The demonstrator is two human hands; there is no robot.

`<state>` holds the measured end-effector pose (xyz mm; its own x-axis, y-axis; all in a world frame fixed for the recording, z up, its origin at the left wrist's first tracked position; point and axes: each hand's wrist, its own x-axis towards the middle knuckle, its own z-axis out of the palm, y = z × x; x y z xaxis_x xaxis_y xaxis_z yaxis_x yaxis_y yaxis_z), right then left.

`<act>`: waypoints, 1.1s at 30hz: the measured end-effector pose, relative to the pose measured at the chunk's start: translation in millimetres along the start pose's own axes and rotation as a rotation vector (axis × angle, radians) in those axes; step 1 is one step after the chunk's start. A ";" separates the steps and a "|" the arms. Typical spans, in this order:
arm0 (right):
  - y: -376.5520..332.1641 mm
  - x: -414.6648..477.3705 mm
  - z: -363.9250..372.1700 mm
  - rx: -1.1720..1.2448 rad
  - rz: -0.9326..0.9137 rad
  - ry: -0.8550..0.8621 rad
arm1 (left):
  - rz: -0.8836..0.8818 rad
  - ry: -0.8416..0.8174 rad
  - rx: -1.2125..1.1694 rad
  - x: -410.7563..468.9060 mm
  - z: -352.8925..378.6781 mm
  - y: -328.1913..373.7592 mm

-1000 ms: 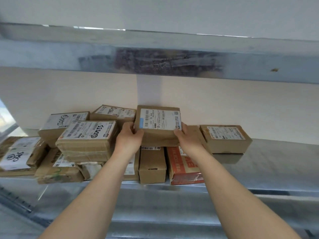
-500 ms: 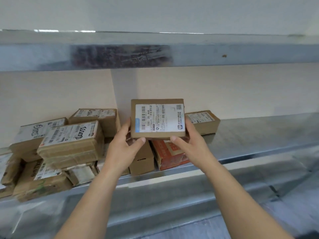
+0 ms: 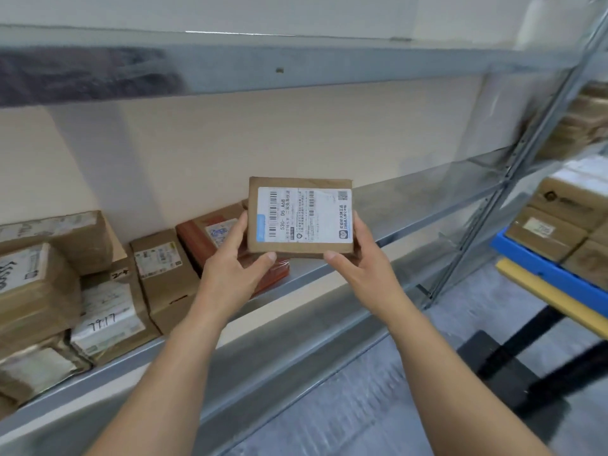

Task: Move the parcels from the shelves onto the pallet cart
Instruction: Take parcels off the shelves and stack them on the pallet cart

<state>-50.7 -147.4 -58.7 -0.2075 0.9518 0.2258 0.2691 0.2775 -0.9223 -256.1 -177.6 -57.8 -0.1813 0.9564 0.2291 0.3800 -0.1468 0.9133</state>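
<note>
A flat brown parcel (image 3: 301,216) with a white shipping label hangs in the air in front of the metal shelf (image 3: 329,268). My left hand (image 3: 235,268) grips its left edge and lower corner. My right hand (image 3: 357,258) grips its right edge and lower corner. Several more cardboard parcels (image 3: 98,284) lie on the shelf at the left, among them a red-brown one (image 3: 207,238) just behind my left hand. At the right edge the pallet cart (image 3: 546,274) shows a blue deck with brown boxes (image 3: 556,222) stacked on it.
A second shelf (image 3: 296,64) runs overhead. A slanted metal upright (image 3: 513,172) of the rack stands between the shelf and the cart. The cart's black legs (image 3: 523,343) stand on the grey floor at the lower right. More boxes (image 3: 589,123) sit on a rack at the far right.
Both hands have lifted the labelled parcel off the stack and carried it rightward, away from the shelf. The view has swung right, bringing the cart into sight.
</note>
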 end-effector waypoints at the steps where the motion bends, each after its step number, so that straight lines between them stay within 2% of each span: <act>1: 4.1 -1.0 -7.7 0.010 0.005 0.016 | 0.006 -0.011 -0.013 1.1 8.3 4.9; 9: 28.0 -8.0 -94.1 0.037 0.034 0.116 | 0.031 -0.093 -0.071 15.5 89.8 35.5; 22: 85.4 -40.7 -278.5 0.029 0.097 0.357 | 0.107 -0.337 -0.157 43.5 274.7 96.2; 33: 120.7 -63.2 -383.1 -0.032 0.124 0.526 | 0.171 -0.465 -0.217 49.6 392.3 134.3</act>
<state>355.2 -124.0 -64.1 0.3244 0.9122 0.2502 0.2918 0.1550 -0.9438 141.7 -50.8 -56.0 0.3061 0.9179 0.2526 0.1637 -0.3121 0.9358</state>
